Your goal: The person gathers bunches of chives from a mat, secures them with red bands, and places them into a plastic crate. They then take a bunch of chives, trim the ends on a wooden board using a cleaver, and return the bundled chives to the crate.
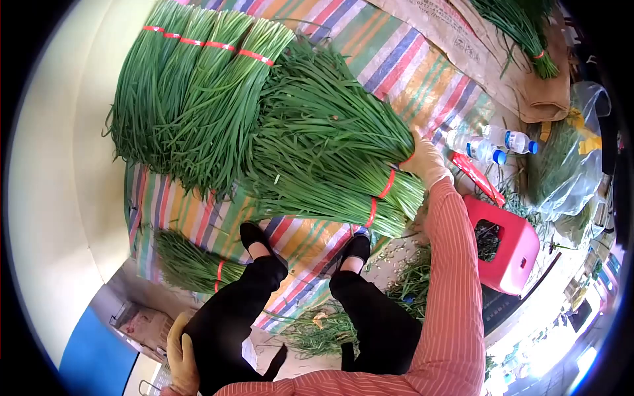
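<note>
My right hand [428, 160], in a pale glove, reaches forward to the right end of the pile. Its fingers are closed round the tied end of a bundle of garlic chives [356, 109], partly hidden by the leaves. Just below it lie more chive bundles [330, 188] with red bands near their cut ends. My left hand [180, 356], also gloved, rests beside my left knee with thumb and fingers apart, holding nothing.
Banded chive bundles [191, 99] line the far left of the striped sheet [396, 59]. Another bundle [185, 261] lies near my left foot. On the right are water bottles [475, 146], a pink stool [522, 247] and a plastic bag [571, 158]. Loose leaves [323, 330] litter the floor.
</note>
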### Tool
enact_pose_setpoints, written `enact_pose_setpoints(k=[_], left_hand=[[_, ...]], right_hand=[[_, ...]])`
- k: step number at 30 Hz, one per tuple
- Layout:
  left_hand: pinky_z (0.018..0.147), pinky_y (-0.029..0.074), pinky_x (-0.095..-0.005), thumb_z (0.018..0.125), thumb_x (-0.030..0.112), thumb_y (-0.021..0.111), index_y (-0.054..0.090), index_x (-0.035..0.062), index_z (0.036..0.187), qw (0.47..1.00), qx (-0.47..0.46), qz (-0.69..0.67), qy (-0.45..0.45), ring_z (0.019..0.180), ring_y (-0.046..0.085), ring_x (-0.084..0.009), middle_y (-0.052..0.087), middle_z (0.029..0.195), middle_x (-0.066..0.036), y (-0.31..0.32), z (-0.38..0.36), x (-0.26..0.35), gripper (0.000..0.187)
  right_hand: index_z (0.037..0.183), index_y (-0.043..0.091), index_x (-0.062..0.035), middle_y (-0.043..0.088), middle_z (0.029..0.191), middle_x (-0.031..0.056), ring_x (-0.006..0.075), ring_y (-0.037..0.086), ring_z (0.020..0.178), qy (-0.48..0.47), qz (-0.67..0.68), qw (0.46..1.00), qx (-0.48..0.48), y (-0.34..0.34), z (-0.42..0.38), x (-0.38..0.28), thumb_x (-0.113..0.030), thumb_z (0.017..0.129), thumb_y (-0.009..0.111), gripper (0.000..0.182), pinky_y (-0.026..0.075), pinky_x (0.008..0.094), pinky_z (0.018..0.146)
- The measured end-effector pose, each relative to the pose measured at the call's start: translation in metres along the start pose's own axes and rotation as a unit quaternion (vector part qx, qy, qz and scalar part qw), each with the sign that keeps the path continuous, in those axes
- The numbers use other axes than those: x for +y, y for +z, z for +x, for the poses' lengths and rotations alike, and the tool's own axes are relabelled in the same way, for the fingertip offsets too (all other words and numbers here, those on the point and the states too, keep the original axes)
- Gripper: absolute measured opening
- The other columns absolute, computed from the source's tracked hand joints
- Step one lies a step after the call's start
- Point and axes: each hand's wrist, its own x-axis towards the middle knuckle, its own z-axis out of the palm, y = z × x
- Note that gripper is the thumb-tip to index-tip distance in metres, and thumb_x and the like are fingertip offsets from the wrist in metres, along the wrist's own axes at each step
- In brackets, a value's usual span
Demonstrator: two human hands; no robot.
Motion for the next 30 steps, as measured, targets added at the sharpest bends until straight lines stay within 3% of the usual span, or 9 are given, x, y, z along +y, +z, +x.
enact_pose_setpoints(k=[5, 9, 10, 11, 13, 17, 21, 25, 30], left_hand=[[0.108, 0.037, -0.0384, 0.096, 0.017, 0.054, 0.053, -0.0021, 0.131, 0.996, -0.003, 0.087, 0.025, 0.125, 0.051, -0.0321, 0.055, 0.133, -0.020, 0.007, -0.006, 0.003, 0.040], [0.101, 0.042, -0.0404, 0.093, 0.022, 0.061, 0.057, -0.0017, 0.122, 0.986, -0.084, -0.003, 0.145, 0.115, 0.057, -0.0347, 0.062, 0.120, -0.020, 0.046, 0.001, 0.059, 0.037], [0.103, 0.041, -0.0371, 0.096, 0.028, 0.057, 0.055, -0.0011, 0.125, 0.892, -0.167, 0.084, 0.411, 0.120, 0.056, -0.0276, 0.060, 0.125, -0.021, 0.064, 0.022, 0.027, 0.041], [0.108, 0.036, -0.0341, 0.098, 0.037, 0.054, 0.047, 0.0024, 0.138, 0.930, -0.346, -0.066, 0.100, 0.129, 0.048, -0.0209, 0.053, 0.138, -0.016, 0.063, 0.006, 0.111, 0.053], [0.112, 0.031, -0.0337, 0.098, 0.044, 0.054, 0.036, 0.0058, 0.147, 0.857, -0.388, -0.330, -0.080, 0.134, 0.042, -0.0185, 0.046, 0.146, -0.009, 0.128, 0.002, 0.111, 0.065], [0.114, 0.031, -0.0389, 0.090, 0.052, 0.064, 0.030, 0.0080, 0.151, 0.704, -0.400, -0.586, 0.044, 0.135, 0.041, -0.0204, 0.044, 0.147, -0.005, 0.070, -0.076, 0.206, 0.083], [0.103, 0.044, -0.0406, 0.081, 0.048, 0.074, 0.056, 0.0070, 0.131, 0.728, -0.326, -0.600, 0.064, 0.115, 0.059, -0.0210, 0.064, 0.123, -0.007, 0.023, -0.115, 0.194, 0.067], [0.093, 0.048, -0.0367, 0.082, 0.038, 0.071, 0.062, 0.0064, 0.121, 0.776, -0.267, -0.565, 0.082, 0.102, 0.063, -0.0187, 0.067, 0.113, -0.006, -0.034, -0.141, 0.181, 0.051], [0.094, 0.049, -0.0363, 0.079, 0.031, 0.071, 0.055, 0.0077, 0.130, 0.753, -0.178, -0.603, 0.193, 0.107, 0.059, -0.0188, 0.062, 0.120, -0.005, -0.077, -0.163, 0.156, 0.059]], right_hand=[[0.125, 0.061, -0.0039, 0.070, 0.099, 0.0203, 0.0350, 0.068, 0.094, -0.008, -0.028, 0.997, -0.075, -0.076, -0.059, -0.024, -0.037, 0.056, 0.090, 0.082, 0.054, 0.0400, 0.084], [0.097, 0.076, -0.0051, 0.073, 0.086, 0.0134, 0.0183, 0.069, 0.078, -0.084, 0.355, 0.893, -0.263, -0.135, -0.202, -0.041, -0.038, 0.074, 0.080, 0.041, 0.054, 0.0335, 0.076], [0.099, 0.076, -0.0063, 0.073, 0.085, 0.0111, 0.0155, 0.068, 0.077, -0.077, 0.453, 0.840, -0.287, -0.144, -0.240, -0.055, -0.038, 0.076, 0.078, 0.039, 0.053, 0.0322, 0.075], [0.101, 0.076, -0.0075, 0.073, 0.083, 0.0088, 0.0127, 0.068, 0.076, -0.067, 0.546, 0.776, -0.309, -0.152, -0.280, -0.069, -0.038, 0.079, 0.076, 0.038, 0.053, 0.0308, 0.074], [0.099, 0.075, -0.0060, 0.074, 0.087, 0.0112, 0.0194, 0.070, 0.079, -0.094, 0.524, 0.800, -0.277, -0.168, -0.346, -0.090, -0.044, 0.075, 0.078, 0.045, 0.054, 0.0323, 0.075], [0.113, 0.063, 0.0017, 0.069, 0.093, 0.0217, 0.0377, 0.069, 0.085, -0.084, 0.160, 0.983, -0.032, -0.219, -0.463, -0.156, -0.049, 0.065, 0.082, 0.072, 0.054, 0.0437, 0.076], [0.124, 0.050, 0.0070, 0.065, 0.101, 0.0262, 0.0403, 0.065, 0.089, -0.227, 0.181, 0.950, 0.112, -0.217, -0.506, -0.178, -0.051, 0.060, 0.084, 0.093, 0.052, 0.0482, 0.076], [0.133, 0.042, 0.0132, 0.062, 0.110, 0.0293, 0.0411, 0.062, 0.104, -0.376, 0.158, 0.909, 0.091, -0.256, -0.518, -0.194, -0.052, 0.063, 0.084, 0.104, 0.051, 0.0452, 0.087], [0.126, 0.057, 0.0048, 0.064, 0.107, 0.0221, 0.0336, 0.064, 0.096, -0.449, 0.219, 0.829, 0.252, -0.341, -0.552, -0.236, -0.031, 0.079, 0.080, 0.064, 0.052, 0.0397, 0.082]])
